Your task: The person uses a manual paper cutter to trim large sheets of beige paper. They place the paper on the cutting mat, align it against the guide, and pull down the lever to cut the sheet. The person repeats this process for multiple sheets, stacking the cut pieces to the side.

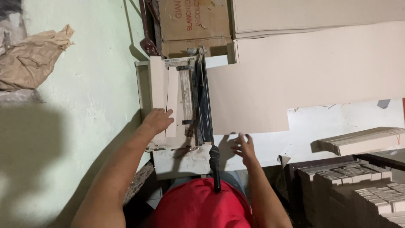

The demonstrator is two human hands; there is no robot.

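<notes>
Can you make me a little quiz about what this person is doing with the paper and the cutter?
1. True or false: the left hand rests on the narrow cut strips on the cutter's bed.
2. What does the right hand touch? A) the big tan sheet B) the crumpled brown paper C) the stacked blocks
3. Fill in: the paper cutter's black handle points toward the person's ___ shirt.

Key: 1 true; 2 A, at its near edge; 3 red.
</notes>
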